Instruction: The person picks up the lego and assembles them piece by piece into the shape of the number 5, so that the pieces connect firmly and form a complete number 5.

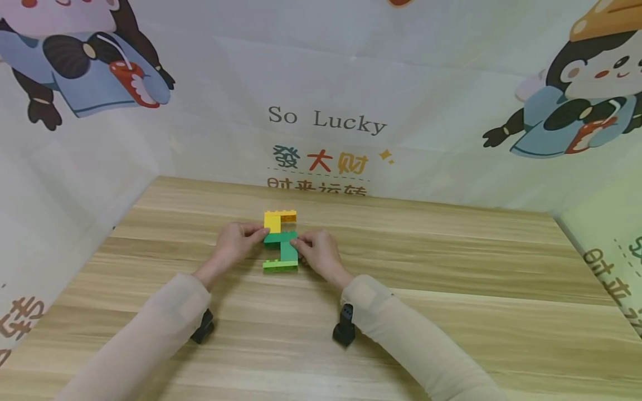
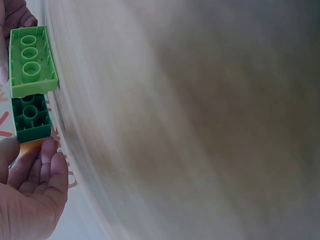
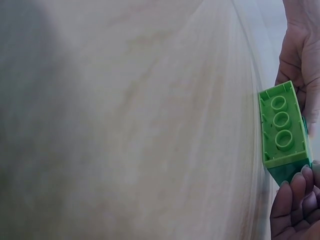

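Observation:
A stack of joined toy building bricks lies between the two hands in the head view. A yellow brick (image 1: 272, 224) with an orange-yellow one (image 1: 288, 218) is at the far end, dark green bricks (image 1: 289, 252) in the middle, and a light green brick (image 1: 281, 267) nearest the person. The left hand (image 1: 233, 243) pinches the stack's left side where yellow meets dark green. On the opposite side the right hand (image 1: 323, 255) pinches a dark green brick. Both wrist views show the hollow underside of the light green brick (image 2: 31, 59) (image 3: 282, 122).
Beneath the hands is a wood-grain table (image 1: 451, 256). A printed cloth wall (image 1: 321, 72) with lettering and cartoon figures rises behind it and at both sides. Black wrist devices (image 1: 344, 328) hang below the sleeves.

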Motion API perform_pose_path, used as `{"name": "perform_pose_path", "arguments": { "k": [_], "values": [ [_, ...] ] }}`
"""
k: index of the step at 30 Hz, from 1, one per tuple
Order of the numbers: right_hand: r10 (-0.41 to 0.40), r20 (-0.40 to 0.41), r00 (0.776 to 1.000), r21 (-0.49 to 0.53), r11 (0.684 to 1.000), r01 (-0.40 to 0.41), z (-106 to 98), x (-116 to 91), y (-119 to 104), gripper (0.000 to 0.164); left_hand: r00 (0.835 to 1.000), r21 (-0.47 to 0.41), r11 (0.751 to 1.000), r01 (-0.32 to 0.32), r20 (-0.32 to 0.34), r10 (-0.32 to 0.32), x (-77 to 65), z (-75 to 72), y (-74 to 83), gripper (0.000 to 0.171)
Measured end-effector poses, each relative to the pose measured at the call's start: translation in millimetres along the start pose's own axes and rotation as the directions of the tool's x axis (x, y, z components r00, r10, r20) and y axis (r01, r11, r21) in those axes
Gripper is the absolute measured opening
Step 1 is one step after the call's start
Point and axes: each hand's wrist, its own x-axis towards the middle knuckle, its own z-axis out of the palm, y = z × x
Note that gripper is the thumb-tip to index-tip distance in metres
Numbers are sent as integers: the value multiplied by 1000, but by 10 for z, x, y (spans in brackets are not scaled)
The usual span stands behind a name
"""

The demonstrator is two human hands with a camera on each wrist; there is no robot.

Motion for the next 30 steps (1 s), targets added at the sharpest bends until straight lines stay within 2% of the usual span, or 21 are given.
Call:
{"name": "perform_pose_path", "arguments": {
  "k": [6,11,14,21,30],
  "values": [
    [66,32,997,30,997,-67,8,22,15,23,1000,49,999,4,22,-5,15,1,14,39],
    [104,50,993,63,992,-107,7,29,25,23,999,63,998,31,39,-34,27,3,21,38],
    [116,55,992,73,990,-119,7,30,27,23,998,68,997,41,45,-44,33,7,20,38],
    [137,61,989,80,987,-142,15,39,40,22,999,91,996,19,34,-23,28,11,30,36],
    [154,73,985,82,984,-160,9,38,28,23,998,78,996,42,39,-46,47,29,20,36]
  ]
}}
